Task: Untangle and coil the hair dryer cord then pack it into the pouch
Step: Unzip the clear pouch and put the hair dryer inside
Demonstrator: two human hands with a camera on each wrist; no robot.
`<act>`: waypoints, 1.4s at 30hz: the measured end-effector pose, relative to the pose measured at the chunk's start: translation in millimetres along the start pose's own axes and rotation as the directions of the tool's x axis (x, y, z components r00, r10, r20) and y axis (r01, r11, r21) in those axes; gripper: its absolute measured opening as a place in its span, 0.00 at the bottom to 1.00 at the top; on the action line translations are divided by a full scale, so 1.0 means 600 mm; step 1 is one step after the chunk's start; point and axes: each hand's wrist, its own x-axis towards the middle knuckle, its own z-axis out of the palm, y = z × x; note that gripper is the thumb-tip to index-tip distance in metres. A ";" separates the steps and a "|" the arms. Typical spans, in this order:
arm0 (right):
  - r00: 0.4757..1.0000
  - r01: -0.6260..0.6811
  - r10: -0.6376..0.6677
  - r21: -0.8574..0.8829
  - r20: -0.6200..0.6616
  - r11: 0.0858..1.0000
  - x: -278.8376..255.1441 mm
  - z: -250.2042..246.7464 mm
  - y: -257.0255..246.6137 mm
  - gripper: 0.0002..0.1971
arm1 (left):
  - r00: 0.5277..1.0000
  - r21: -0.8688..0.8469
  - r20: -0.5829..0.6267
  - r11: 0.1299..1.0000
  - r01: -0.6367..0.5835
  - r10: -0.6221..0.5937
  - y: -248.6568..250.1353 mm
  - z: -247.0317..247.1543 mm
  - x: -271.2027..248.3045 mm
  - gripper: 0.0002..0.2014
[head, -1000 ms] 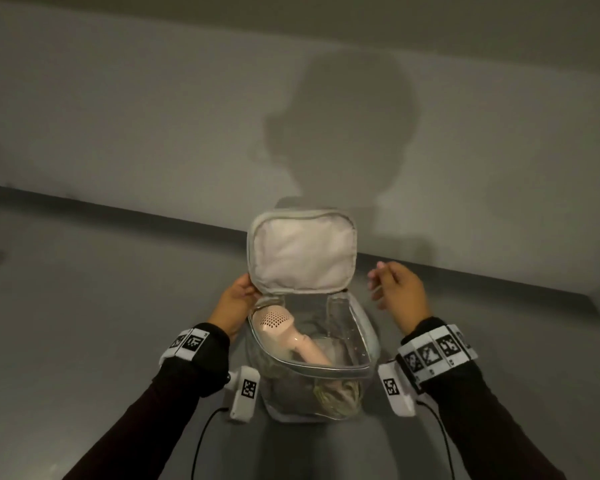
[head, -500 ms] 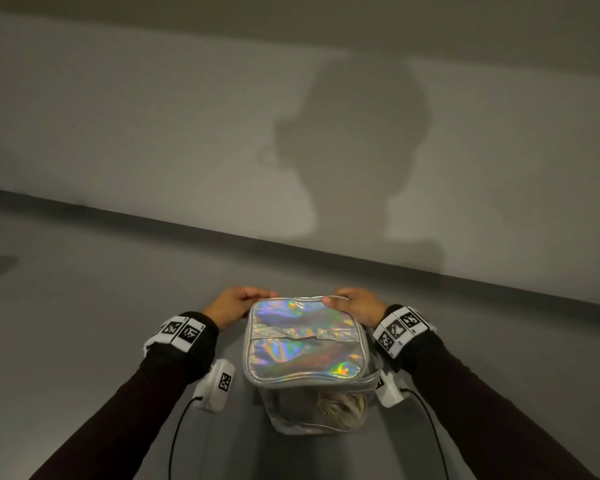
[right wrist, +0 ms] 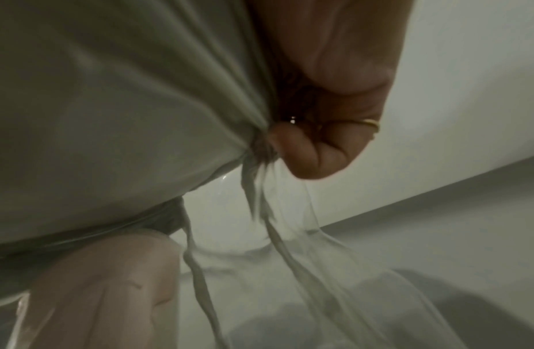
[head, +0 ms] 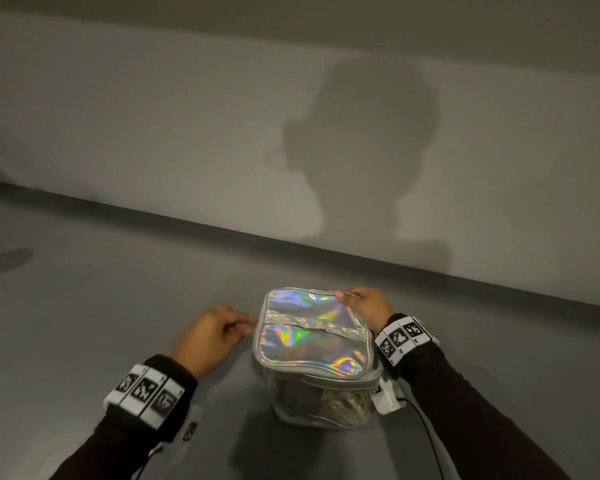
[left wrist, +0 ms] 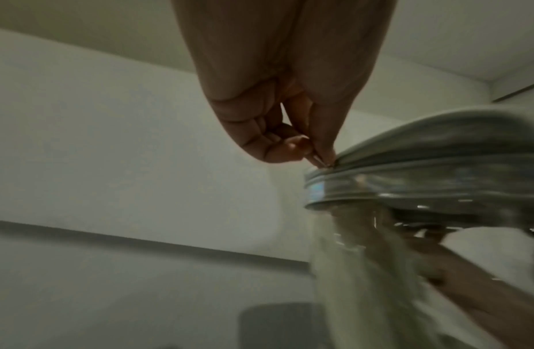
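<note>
The pouch point(head: 314, 344) stands upright on the grey surface, its holographic lid folded down over the clear body. Through the clear front wall I see the coiled cord point(head: 343, 405). The pink hair dryer point(right wrist: 110, 283) shows blurred through the wall in the right wrist view. My left hand point(head: 246, 325) is at the lid's left edge and pinches the metal zipper pull point(left wrist: 318, 161) between thumb and forefinger. My right hand point(head: 347, 296) grips the lid's far right corner, with its fingers point(right wrist: 301, 151) curled under the bunched edge.
The grey surface point(head: 118, 306) runs back to a pale wall point(head: 187, 133) close behind the pouch, with my shadow on it. A black cable point(head: 426, 431) trails from the right wrist camera, close to the pouch's right side.
The lid stood open a second ago and now lies folded down over the pouch. My left hand has come from the far left corner to the left edge and taken the zipper pull.
</note>
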 end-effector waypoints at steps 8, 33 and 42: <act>0.993 -0.017 0.013 -0.035 -0.116 0.999 -0.010 0.000 0.003 0.21 | 0.987 0.036 0.023 0.987 -0.159 0.158 0.068 0.061 -0.122 0.09; 0.968 0.201 -0.218 -0.138 -0.121 0.970 -0.116 -0.066 0.023 0.13 | 0.970 0.041 -0.119 0.976 0.216 -0.210 0.023 0.135 0.130 0.16; 0.982 0.109 -0.098 0.059 -0.160 0.992 -0.260 -0.026 0.027 0.12 | 0.966 0.108 -0.193 0.975 0.195 -0.172 0.057 0.151 0.137 0.17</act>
